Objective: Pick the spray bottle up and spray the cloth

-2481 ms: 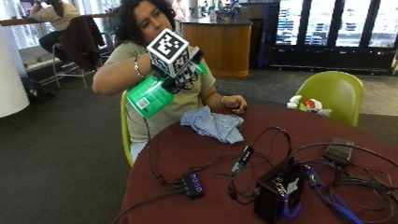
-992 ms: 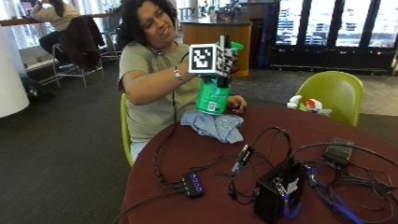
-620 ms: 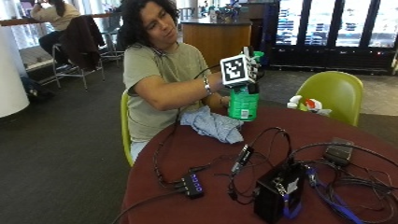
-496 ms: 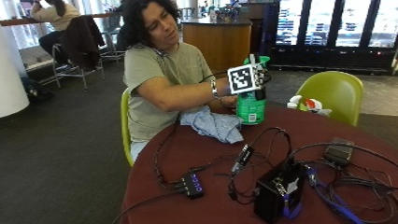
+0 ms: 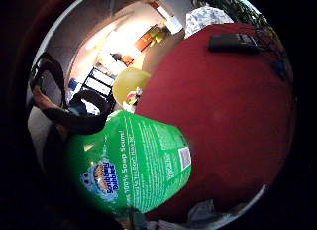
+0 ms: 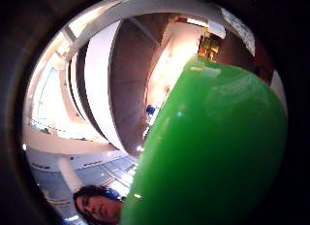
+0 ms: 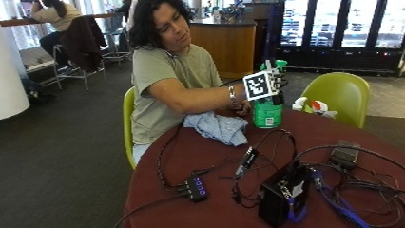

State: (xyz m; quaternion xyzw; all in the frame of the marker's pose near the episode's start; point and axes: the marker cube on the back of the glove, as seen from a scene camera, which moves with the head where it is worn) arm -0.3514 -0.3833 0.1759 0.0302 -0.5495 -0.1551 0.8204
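In the outside view the green spray bottle (image 7: pixel 267 113) stands upright at the far side of the dark red round table (image 7: pixel 202 161). My gloved right hand (image 7: pixel 277 90) grips it around the neck, partly hidden. Whether its base touches the table I cannot tell. The crumpled light blue cloth (image 7: pixel 218 127) lies on the table just left of the bottle, with the bare left hand (image 7: pixel 240 108) behind it. The bottle's green label (image 5: pixel 133 165) fills the little finger side palm view above the table (image 5: pixel 223 106), and its green body (image 6: pixel 218 152) fills the thumb side palm view.
A black box (image 7: pixel 282 199), a small hub (image 7: pixel 195 186) and several tangled cables cover the near right of the table. A small white and red bottle (image 7: pixel 310 104) stands at the far edge before a yellow-green chair (image 7: pixel 342 95). A black device (image 5: pixel 233 41) lies on the table.
The right hand has carried the bottle from tilted up near the shoulder, rightward and down over the cloth, to upright at table level right of the cloth.
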